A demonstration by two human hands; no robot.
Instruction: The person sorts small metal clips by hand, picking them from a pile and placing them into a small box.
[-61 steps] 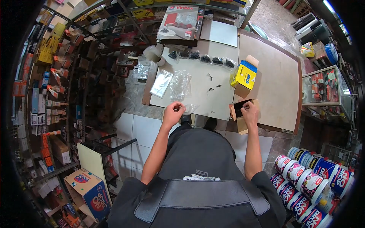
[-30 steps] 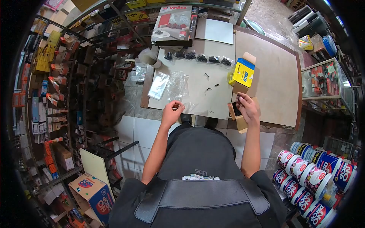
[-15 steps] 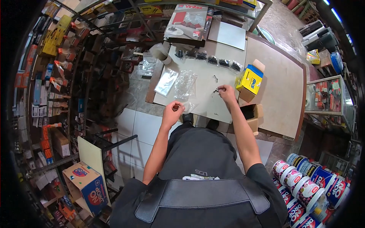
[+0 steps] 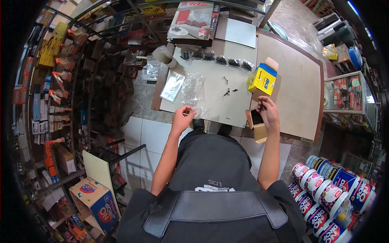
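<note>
My left hand [image 4: 184, 118] is closed on a small clear plastic bag [image 4: 201, 112] at the table's front edge. Fingers pinched together, my right hand [image 4: 267, 112] is over an open cardboard box [image 4: 257, 124] with dark contents; what it holds, if anything, is too small to name. Several loose dark screws [image 4: 227, 92] lie on the pale table [image 4: 214, 97]. Behind them runs a row of small bags of dark screws [image 4: 221, 60]. A yellow and blue box [image 4: 263, 81] stands open beyond my right hand. Clear empty bags [image 4: 193, 89] lie flat left of the screws.
A silver packet [image 4: 173, 86] and a roll of clear plastic [image 4: 165, 56] are at the table's left. A Vinilex box [image 4: 190, 22] sits at the back. Crowded shelves line the left; paint buckets [image 4: 334, 194] are stacked at lower right.
My right hand has moved from the loose screws rightward to the open cardboard box. More screws now show on the table. The view has shifted slightly; my left hand stays at the bag.
</note>
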